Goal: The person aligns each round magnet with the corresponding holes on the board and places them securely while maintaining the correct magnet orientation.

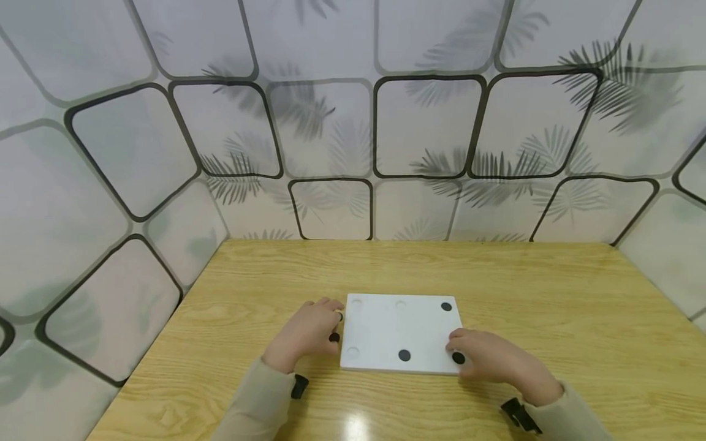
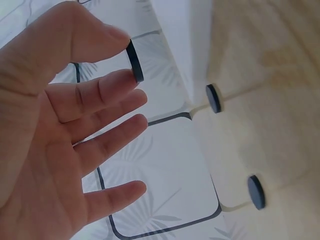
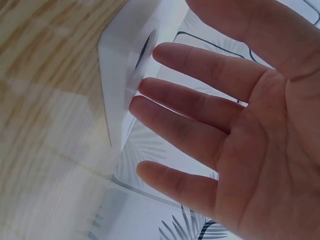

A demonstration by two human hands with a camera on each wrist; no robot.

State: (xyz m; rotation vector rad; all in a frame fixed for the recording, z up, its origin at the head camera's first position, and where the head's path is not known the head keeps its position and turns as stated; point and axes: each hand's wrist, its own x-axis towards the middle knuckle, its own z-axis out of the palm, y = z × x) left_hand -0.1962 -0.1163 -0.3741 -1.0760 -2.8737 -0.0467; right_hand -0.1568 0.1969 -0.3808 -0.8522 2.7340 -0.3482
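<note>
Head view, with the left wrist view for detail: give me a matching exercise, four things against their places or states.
Things:
1. left hand
2. right hand
3. white board
4. leaf-patterned backdrop

Places or states:
A. behind the table's far edge
B. at the board's right edge
C. pinching a black disc
D. lying on the wood-grain table

Pairs: 1-C, 2-B, 3-D, 4-A

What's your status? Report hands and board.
Left hand pinches black disc. Right hand at right edge of white board. Three discs on it, three hollows unfilled. Nothing visibly blocking.
</note>
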